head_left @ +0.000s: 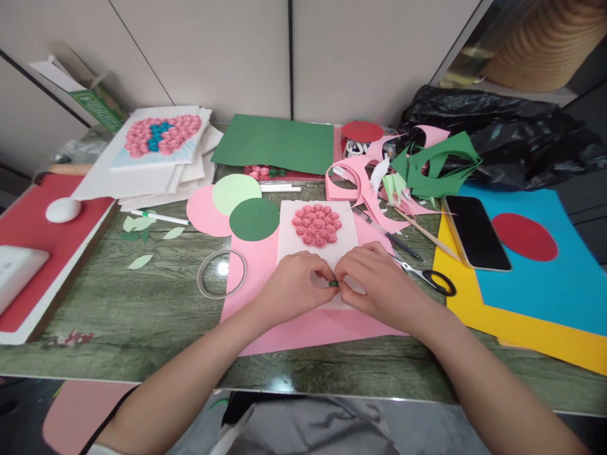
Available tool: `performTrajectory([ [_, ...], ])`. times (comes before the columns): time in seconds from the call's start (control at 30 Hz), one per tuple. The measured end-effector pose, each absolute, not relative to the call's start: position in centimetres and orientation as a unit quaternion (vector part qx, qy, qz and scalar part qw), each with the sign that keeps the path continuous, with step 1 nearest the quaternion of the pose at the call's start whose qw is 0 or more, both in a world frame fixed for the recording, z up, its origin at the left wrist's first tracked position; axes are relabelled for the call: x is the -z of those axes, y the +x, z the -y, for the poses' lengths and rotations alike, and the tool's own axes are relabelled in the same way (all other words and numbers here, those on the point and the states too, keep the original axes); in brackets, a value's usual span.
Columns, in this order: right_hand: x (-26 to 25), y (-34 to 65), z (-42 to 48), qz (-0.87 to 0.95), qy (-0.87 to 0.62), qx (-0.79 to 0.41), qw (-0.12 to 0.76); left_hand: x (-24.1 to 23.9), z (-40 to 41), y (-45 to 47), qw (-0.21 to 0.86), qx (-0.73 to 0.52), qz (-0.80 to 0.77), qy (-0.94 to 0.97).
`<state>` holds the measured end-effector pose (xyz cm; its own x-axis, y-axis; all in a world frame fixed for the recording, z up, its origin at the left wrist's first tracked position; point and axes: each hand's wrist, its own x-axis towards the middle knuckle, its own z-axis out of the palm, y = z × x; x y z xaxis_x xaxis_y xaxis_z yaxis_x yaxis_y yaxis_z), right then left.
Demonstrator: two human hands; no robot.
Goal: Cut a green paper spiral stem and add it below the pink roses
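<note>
My left hand (294,284) and my right hand (379,281) meet over a white card (289,237) lying on a pink paper sheet (303,328). Both pinch a small green rolled paper piece (334,283) between their fingertips. On the card just beyond my fingers sits a cluster of pink paper rosettes (317,224). Dark green (254,219), light green (236,193) and pink (203,212) paper circles lie to the left of the card.
Scissors (429,276), a pen (386,234) and a wooden stick (427,234) lie right of the card. A phone (477,232) rests on blue and yellow sheets. A tape ring (222,273), a green sheet (277,144), paper scraps (427,167) and a finished rosette card (159,136) surround the work.
</note>
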<state>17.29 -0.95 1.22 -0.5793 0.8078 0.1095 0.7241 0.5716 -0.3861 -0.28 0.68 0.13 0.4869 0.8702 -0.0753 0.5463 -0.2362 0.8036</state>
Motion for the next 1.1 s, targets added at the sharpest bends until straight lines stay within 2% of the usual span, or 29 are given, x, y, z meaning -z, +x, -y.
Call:
performTrajectory([
  [1.1,-1.97,17.63,0.82,0.868,-0.457,-0.133,0.140,-0.55,-0.87,-0.61,0.429,-0.220,-0.480,0.732],
])
